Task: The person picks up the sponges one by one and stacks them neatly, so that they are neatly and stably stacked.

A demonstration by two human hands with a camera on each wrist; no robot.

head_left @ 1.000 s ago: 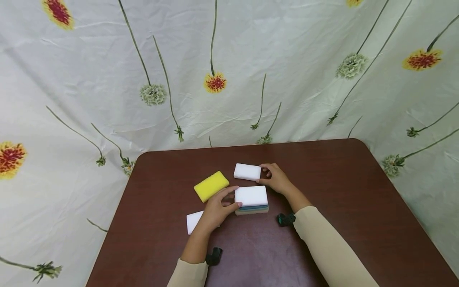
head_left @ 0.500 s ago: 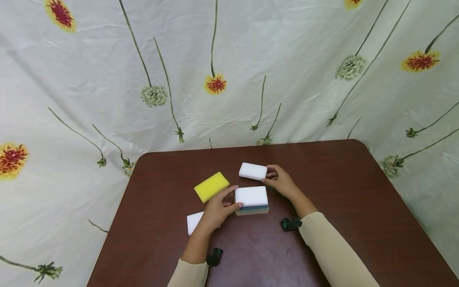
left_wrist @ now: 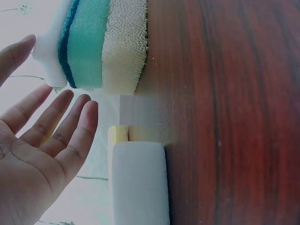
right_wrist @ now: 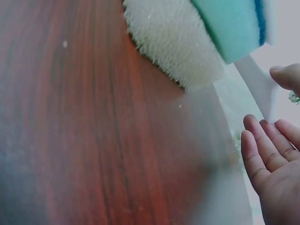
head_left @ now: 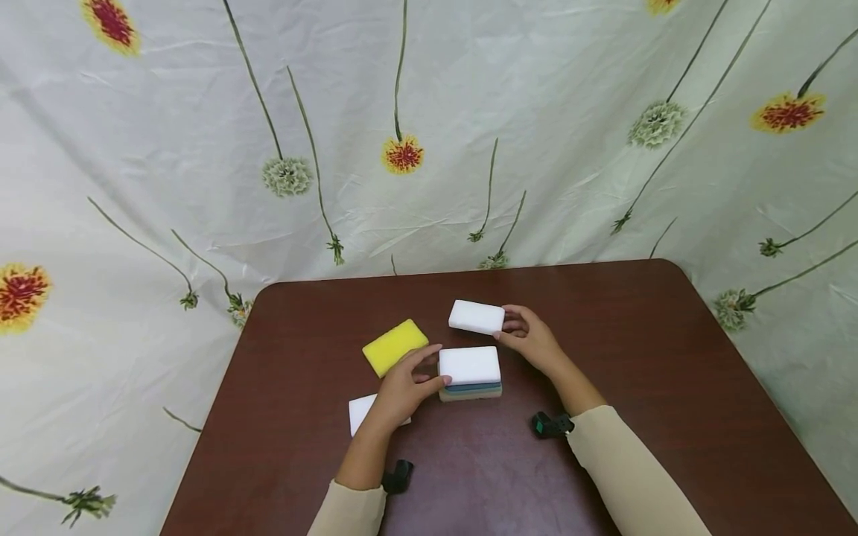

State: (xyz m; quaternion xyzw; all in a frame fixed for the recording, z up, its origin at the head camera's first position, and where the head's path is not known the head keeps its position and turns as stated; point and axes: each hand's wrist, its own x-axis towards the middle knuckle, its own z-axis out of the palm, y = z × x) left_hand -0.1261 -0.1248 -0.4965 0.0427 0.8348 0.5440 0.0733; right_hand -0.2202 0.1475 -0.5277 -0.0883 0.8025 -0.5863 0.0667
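In the head view my left hand (head_left: 402,391) has its thumb and index finger on the left corners of a white sponge (head_left: 469,365). That sponge tops a stack. Beneath it the left wrist view shows a green sponge (left_wrist: 86,44) with a dark blue layer, then a coarse beige sponge (left_wrist: 123,47) on the table. Beyond the stack, my right hand (head_left: 536,346) pinches another white sponge (head_left: 476,318) by its right end, thumb on the near side, fingers on the far side. Part of this sponge (right_wrist: 258,86) shows behind the stack in the right wrist view.
A yellow sponge (head_left: 394,348) lies at an angle left of the stack. Nearer, another white sponge (head_left: 360,413) is partly hidden under the left forearm. The brown table (head_left: 643,357) ends at the back against a flowered cloth (head_left: 550,149).
My right hand has carried its white sponge a little to the right and slightly away from the stack. My left hand has hardly moved at the stack.
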